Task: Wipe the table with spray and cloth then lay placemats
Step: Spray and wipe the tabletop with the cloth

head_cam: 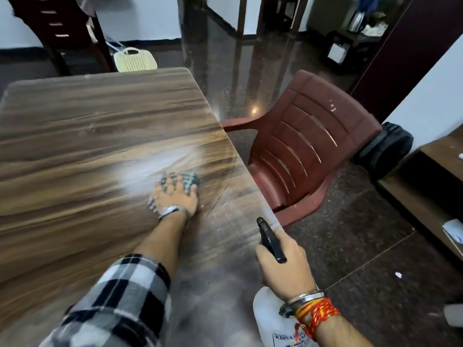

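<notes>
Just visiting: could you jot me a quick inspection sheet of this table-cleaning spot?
Surface: wooden table, spray mist hanging beside the cloth.
Job's things: cloth on the table; spray bottle; placemats not seen.
Clutter: white scrap on the floor.
Hands: left hand presses flat on the cloth; right hand grips the spray bottle.
Cables: nothing seen.
Surroundings: red-brown plastic chair beside the table, black bag by the wall.

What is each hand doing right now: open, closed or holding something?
Left hand: open, pressing on the cloth.
Right hand: closed round the spray bottle.
</notes>
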